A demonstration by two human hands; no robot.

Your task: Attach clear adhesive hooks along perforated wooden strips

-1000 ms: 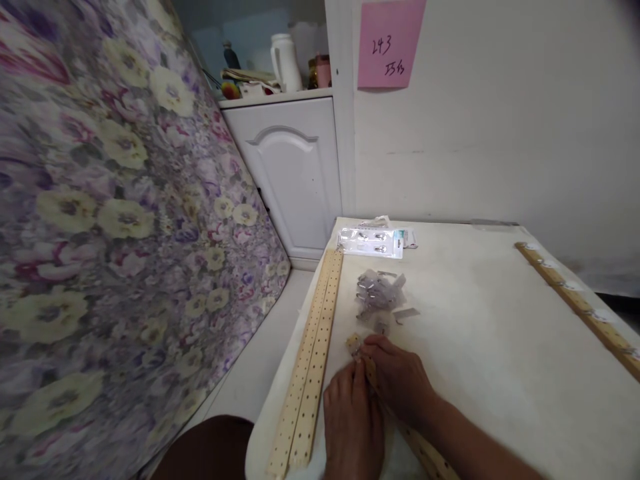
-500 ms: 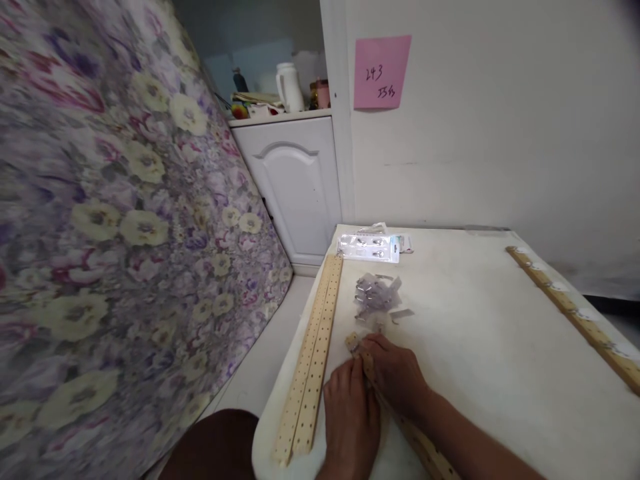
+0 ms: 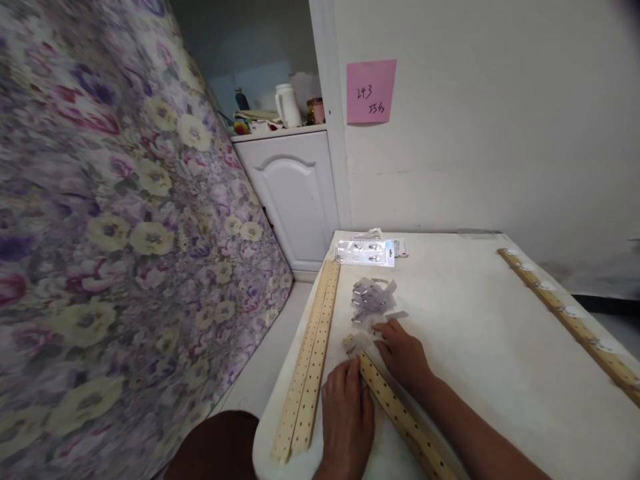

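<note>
right hand (image 3: 403, 357) slid off wooden strip (image 3: 400, 416) toward clips (image 3: 370, 297), left hand (image 3: 347, 417) pressing it.

Soft, even light filled the room, with no hard beam. The pale wall (image 3: 500, 133) and the white table (image 3: 475, 347) were bright but not washed out. The left hand (image 3: 347, 417) and right hand (image 3: 404, 357) threw only faint, fuzzy shadows on the table. A small glare sat on the plastic packet (image 3: 365, 253). The nook above the cabinet (image 3: 295, 193) was dimmer and bluish. The flowered cloth (image 3: 100, 233) was smeared and stretched toward the left edge. The top right corner was darkened. Straight lines leaned and bowed near the borders, and the writing on the pink note (image 3: 371, 91) was soft.
</note>
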